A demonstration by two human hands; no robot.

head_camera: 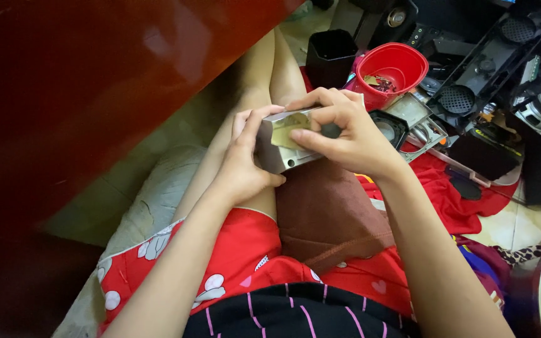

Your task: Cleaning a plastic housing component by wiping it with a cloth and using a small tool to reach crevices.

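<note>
A small grey metal box (pixel 283 153) with a pale label on its top is held over my lap. My left hand (pixel 245 156) wraps its left end from below, thumb on top. My right hand (pixel 342 128) covers its right side, fingers curled over the top and thumb pressing the label. Both hands grip the box. The box's right end is hidden under my right hand.
A dark red cabinet side (pixel 76 87) fills the left. A red bowl (pixel 391 69) with small parts and a black cup (pixel 331 56) stand beyond my hands. Black electronic parts and frames (pixel 496 69) lie at right on a red cloth (pixel 452 194). A brown cushion (pixel 327 213) rests on my lap.
</note>
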